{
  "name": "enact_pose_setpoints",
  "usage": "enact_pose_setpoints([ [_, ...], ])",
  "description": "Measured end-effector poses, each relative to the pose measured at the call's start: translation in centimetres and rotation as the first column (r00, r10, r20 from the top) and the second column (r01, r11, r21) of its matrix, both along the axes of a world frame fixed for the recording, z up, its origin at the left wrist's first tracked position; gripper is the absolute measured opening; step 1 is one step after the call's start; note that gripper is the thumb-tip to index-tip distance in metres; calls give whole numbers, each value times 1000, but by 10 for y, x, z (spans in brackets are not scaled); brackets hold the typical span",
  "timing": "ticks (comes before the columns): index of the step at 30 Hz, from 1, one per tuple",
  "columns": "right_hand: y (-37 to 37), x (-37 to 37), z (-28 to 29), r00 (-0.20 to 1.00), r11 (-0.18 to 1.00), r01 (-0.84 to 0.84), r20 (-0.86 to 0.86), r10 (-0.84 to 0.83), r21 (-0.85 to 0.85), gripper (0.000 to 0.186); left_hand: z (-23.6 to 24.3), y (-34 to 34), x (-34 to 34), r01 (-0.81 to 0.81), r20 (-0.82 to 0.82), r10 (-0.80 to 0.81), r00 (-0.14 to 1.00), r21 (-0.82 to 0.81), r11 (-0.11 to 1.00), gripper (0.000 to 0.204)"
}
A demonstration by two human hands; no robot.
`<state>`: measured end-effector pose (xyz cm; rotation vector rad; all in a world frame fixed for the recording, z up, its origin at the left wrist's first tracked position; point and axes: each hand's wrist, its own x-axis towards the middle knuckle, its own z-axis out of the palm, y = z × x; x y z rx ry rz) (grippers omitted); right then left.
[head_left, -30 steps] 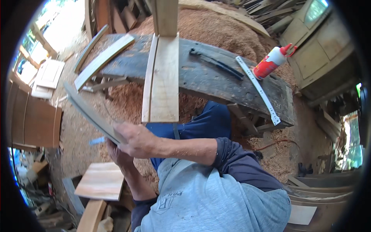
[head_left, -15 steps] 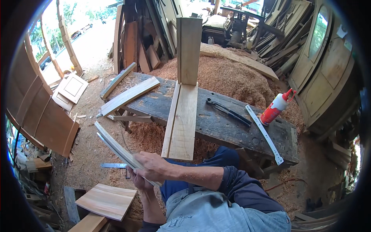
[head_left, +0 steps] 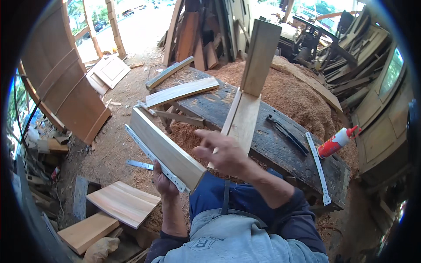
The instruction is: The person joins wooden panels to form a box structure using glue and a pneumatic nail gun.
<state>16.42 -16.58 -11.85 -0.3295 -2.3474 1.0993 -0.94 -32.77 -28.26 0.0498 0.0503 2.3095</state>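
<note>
My left hand [head_left: 165,179] is closed around the lower side of a pale wooden board [head_left: 164,149], which is tilted in front of me. A white metal drawer slide [head_left: 150,153] runs along the board's lower edge, and my left fingers are wrapped partly behind it. Off the board's right end, my right hand [head_left: 228,154] hovers with fingers apart and nothing in it. Behind that hand, a flat grooved board [head_left: 244,122] reaches over the bench, with a second board [head_left: 262,57] standing upright at its far end.
The dark workbench [head_left: 210,103] carries black pincers [head_left: 287,135], a second white drawer slide [head_left: 319,168] and a red-and-white glue bottle [head_left: 335,143]. Wood strips [head_left: 183,91] lie on its left end. At lower left sits a wide panel [head_left: 125,202]. Shavings [head_left: 302,103] are heaped behind the bench.
The board has turned so its broad face now shows. My right hand has let go of it and moved right. The whole view has swung leftward.
</note>
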Motion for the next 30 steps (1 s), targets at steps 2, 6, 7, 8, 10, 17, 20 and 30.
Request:
enact_pose_setpoints([
  [2,47,54,20,977,919,193,19,-213,344,40,6,-4,-22,-101,-151,91,984,-59,993,50],
  [6,149,191,41,470,335,-21,305,-828,942,41,18,-9,-61,-258,2,264,965,-193,947,47],
  [7,168,217,35,170,334,-106,348,-922,936,44,20,-8,-66,-289,38,305,952,-224,931,46],
  [8,184,243,31,5,355,-250,368,-930,901,47,22,-7,-70,-319,78,351,933,-272,908,45],
  [10,207,281,22,-213,410,-426,351,-912,807,51,23,-1,-73,-354,56,388,920,-306,884,45],
  [17,260,333,-2,-355,452,-585,288,-889,674,49,-3,-3,-57,-185,141,216,966,-207,961,43],
  [20,279,340,-13,-406,521,-500,344,-847,691,43,-7,-7,-48,-186,158,227,961,-241,953,43],
  [30,173,248,22,228,427,-156,453,-862,891,55,28,17,-18,-299,-192,246,950,-342,891,48],
])
